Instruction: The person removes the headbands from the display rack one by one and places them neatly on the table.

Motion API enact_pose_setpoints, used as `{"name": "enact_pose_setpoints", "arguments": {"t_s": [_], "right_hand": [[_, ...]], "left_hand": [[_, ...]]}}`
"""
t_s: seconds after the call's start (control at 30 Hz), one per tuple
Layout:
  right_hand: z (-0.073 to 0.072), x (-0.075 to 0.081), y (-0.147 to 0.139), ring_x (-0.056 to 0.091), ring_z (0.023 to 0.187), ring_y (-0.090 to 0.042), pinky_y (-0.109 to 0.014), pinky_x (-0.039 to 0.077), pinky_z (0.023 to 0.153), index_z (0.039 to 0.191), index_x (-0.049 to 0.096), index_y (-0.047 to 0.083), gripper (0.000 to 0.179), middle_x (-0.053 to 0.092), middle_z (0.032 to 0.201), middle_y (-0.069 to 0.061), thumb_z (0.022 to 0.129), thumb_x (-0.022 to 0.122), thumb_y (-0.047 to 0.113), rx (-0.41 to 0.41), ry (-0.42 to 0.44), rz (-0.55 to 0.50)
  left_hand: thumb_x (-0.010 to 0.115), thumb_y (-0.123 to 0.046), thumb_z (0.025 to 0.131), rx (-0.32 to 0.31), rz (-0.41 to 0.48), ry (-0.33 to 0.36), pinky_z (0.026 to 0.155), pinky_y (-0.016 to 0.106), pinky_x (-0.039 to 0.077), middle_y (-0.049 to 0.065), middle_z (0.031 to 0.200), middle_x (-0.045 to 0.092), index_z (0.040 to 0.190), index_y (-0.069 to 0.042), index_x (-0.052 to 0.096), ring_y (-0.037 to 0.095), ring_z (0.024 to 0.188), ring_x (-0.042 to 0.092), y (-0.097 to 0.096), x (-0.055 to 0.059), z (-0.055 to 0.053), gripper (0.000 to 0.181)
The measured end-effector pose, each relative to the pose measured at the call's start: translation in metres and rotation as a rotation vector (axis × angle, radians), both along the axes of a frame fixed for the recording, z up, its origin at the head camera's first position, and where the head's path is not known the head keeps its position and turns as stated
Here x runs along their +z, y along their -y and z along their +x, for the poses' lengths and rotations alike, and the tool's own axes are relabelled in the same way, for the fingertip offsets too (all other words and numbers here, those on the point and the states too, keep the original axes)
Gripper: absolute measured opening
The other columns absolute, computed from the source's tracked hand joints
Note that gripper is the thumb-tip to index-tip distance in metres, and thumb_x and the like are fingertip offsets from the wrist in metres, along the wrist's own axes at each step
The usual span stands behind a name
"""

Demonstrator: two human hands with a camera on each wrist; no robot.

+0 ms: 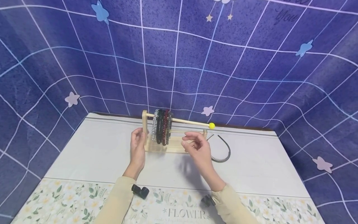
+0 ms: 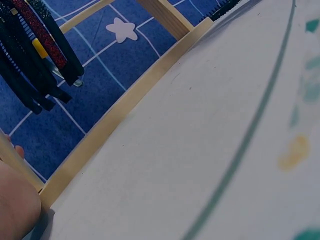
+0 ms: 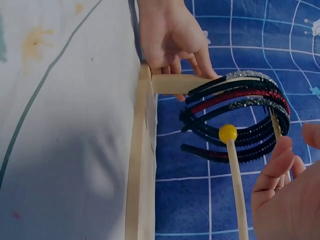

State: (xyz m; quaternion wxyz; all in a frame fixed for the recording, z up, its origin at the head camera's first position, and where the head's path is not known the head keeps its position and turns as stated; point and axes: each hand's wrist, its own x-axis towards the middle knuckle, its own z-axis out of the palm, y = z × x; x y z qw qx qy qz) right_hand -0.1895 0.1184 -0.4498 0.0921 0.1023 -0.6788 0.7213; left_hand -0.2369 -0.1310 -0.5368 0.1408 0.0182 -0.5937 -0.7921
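Observation:
A light wooden stand (image 1: 167, 148) rests on the table, with an upper dowel (image 1: 190, 121) tipped by a yellow ball (image 1: 211, 125). Several headbands (image 1: 162, 127), black, red glittery and silvery, hang bunched on the dowel near its left end. My left hand (image 1: 137, 149) grips the stand's left upright (image 3: 182, 84), the thumb on one side and fingers on the other. To the right of the headbands, my right hand (image 1: 197, 147) hovers with loosely bent fingers, nothing seen between them. Just beyond it a black toothed headband (image 1: 227, 152) lies on the table, partly hidden by the hand.
The white table (image 1: 92, 149) has a flower-patterned front strip (image 1: 70, 199). A blue curtain (image 1: 167, 62) with a white grid and stars rises behind it and at both sides. The dowel's ball end sticks out to the right, above the lower rail.

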Motion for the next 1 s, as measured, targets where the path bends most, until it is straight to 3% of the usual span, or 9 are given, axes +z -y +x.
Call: {"name": "enact_pose_setpoints", "arguments": {"t_s": [0.2,0.47,0.83,1.0], "right_hand": [[-0.005,0.000,0.012,0.062,0.066,-0.006,-0.017,0.053,0.061,0.129,0.070,-0.005,0.035,0.076,0.113,-0.024,0.096,0.081,-0.004,0.025,0.013,-0.003],[-0.010,0.003,0.025,0.062,0.066,-0.005,-0.016,0.050,0.060,0.130,0.070,-0.005,0.036,0.076,0.114,-0.023,0.096,0.081,-0.004,0.044,0.019,-0.014],[-0.016,0.003,0.040,0.061,0.064,-0.006,-0.017,0.055,0.061,0.130,0.071,-0.005,0.037,0.075,0.114,-0.023,0.095,0.082,-0.003,0.064,0.052,-0.033],[-0.017,0.005,0.043,0.059,0.064,-0.006,-0.016,0.051,0.058,0.131,0.071,-0.004,0.038,0.076,0.111,-0.018,0.095,0.083,-0.001,0.065,0.053,-0.039]], "left_hand": [[0.046,-0.035,0.120,0.002,-0.005,0.010,0.136,0.038,0.028,0.010,0.164,0.050,0.145,-0.023,0.046,0.024,0.155,0.047,0.001,0.001,0.000,0.027],[0.047,-0.033,0.120,-0.001,0.003,0.002,0.136,0.039,0.027,0.017,0.165,0.049,0.145,-0.022,0.047,0.024,0.154,0.047,0.001,-0.001,-0.001,0.028],[0.046,-0.036,0.120,-0.007,-0.021,0.014,0.137,0.040,0.026,0.013,0.166,0.048,0.147,-0.024,0.046,0.028,0.158,0.045,0.001,-0.001,0.000,0.029],[0.045,-0.033,0.121,0.003,-0.010,-0.001,0.136,0.041,0.026,0.018,0.165,0.048,0.144,-0.023,0.048,0.030,0.155,0.047,0.000,-0.001,0.000,0.025]]}}
